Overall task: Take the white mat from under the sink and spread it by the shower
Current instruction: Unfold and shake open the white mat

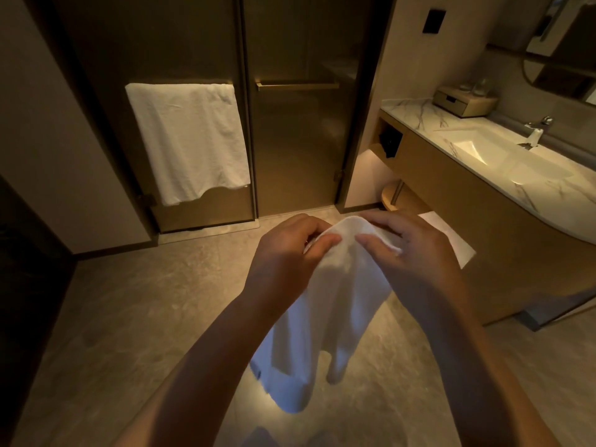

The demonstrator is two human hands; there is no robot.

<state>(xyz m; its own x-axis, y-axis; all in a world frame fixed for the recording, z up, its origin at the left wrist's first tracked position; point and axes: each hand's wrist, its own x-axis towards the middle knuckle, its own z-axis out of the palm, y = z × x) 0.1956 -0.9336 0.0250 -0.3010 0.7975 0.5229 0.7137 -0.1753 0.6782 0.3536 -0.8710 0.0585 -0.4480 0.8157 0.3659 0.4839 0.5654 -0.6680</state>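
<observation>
A person's left hand [290,250] and right hand [409,253] pinch the top edge of the white mat [332,304], which hangs bunched above the stone floor [135,317]. Both hands sit close together, apparently seeking corners to open it before the 2 glass shower doors [290,140] ahead.

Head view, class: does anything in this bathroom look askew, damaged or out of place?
The white towel on the left glass door's bar hangs unevenly, its bottom hem dipping lower on the left than the right. The white mat dangles bunched from the left hand and right hand, not yet spread. Nothing looks spilled or damaged.
</observation>
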